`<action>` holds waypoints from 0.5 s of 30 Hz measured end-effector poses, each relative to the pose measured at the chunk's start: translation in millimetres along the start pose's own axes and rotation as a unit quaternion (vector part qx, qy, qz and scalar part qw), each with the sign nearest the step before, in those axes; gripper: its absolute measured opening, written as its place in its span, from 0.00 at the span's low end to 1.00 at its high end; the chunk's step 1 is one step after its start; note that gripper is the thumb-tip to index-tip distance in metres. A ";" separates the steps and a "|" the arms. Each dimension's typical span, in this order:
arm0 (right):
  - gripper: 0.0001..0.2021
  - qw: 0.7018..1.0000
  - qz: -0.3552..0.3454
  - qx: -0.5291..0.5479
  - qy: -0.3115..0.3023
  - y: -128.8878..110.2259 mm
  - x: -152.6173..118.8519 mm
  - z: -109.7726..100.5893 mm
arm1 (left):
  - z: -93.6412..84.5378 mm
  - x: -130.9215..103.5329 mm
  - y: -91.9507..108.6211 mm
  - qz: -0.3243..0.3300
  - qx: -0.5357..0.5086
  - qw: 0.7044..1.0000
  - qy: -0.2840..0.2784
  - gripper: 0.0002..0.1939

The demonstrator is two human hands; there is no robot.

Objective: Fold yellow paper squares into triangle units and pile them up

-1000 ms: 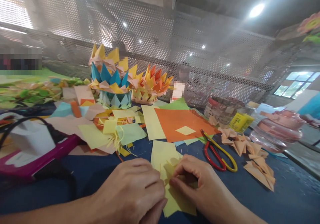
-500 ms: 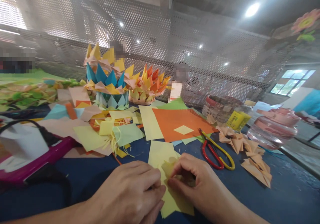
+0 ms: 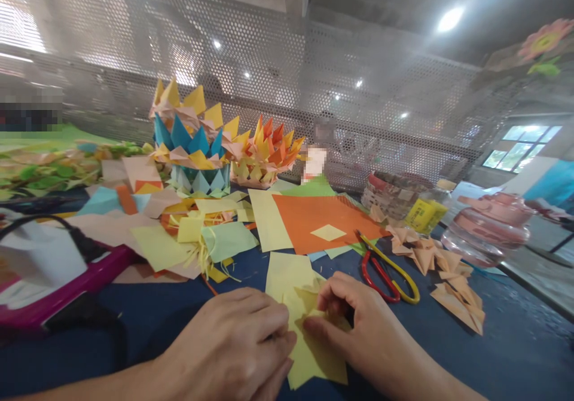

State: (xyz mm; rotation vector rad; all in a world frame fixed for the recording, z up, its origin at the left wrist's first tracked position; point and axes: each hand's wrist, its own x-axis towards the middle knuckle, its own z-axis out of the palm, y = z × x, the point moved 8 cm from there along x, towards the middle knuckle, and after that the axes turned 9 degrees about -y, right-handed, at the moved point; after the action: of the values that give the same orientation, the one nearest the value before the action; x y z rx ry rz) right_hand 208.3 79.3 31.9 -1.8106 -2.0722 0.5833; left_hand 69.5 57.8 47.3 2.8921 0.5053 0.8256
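Pale yellow sheets of paper (image 3: 283, 272) lie under my hands at the front of the blue table. A smaller folded piece of yellow paper (image 3: 307, 299) stands partly lifted on top of them. My left hand (image 3: 240, 341) is closed, its fingers together along the left side of the yellow paper; the fingertips are partly hidden. Between thumb and curled fingers, my right hand (image 3: 345, 314) pinches the folded piece on its right. To the right of that hand rest scissors (image 3: 390, 275) with one red and one yellow handle.
Orange paper (image 3: 305, 216) lies ahead, and paper scraps (image 3: 165, 245) spread to the left. Folded paper crowns (image 3: 197, 144) stand behind. A purple-framed object (image 3: 89, 281) is at left. Folded peach pieces (image 3: 460, 305), a yellow-labelled bottle (image 3: 424, 214) and a pink bottle (image 3: 488, 227) stand or lie at right.
My right hand has shifted slightly right, its fingers tilting the folded yellow piece so that more of it shows. The left hand has hardly moved.
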 end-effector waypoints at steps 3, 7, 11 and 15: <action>0.11 1.000 -0.017 0.001 -0.008 -1.8 0.0 -0.2 | 0.2 1.3 -0.4 0.022 -0.004 1.000 0.013 0.18; 0.11 1.000 -0.026 0.010 -0.009 -0.2 -1.6 0.1 | -0.4 4.0 -6.8 -0.004 -0.008 1.000 0.028 0.17; 0.12 0.999 -0.030 -0.011 -0.002 1.0 -2.5 0.2 | -3.4 3.8 4.7 0.061 -0.017 0.997 0.035 0.17; 0.11 0.999 -0.023 -0.036 -0.005 1.8 -1.5 1.8 | -4.6 2.4 -1.6 -0.008 -0.007 1.000 0.022 0.17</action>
State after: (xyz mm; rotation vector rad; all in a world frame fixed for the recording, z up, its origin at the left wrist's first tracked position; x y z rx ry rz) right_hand 209.2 77.9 29.5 -1.7975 -2.1618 0.5114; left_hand 68.5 60.1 52.1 2.8584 0.5245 0.8895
